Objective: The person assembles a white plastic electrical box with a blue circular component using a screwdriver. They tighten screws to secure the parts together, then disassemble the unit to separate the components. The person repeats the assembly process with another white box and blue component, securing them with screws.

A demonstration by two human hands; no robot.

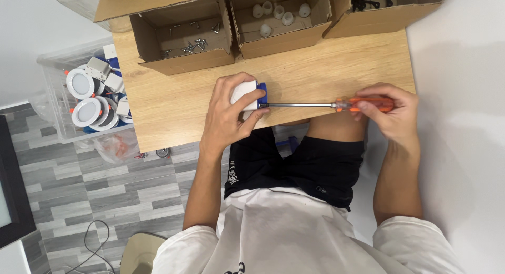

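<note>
My left hand (229, 116) grips a small white box-shaped part with a blue end (247, 93), pressing it on the wooden table (315, 68) near its front edge. My right hand (392, 113) holds the orange handle of a long screwdriver (326, 104). Its steel shaft runs level to the left, and its tip meets the blue end of the white part.
At the table's back stand three cardboard boxes: one with loose screws (187, 42), one with several small white round parts (279, 13), one with dark cables (379, 5). A clear plastic bin (55, 103) of round white lamp fittings sits on the floor at the left.
</note>
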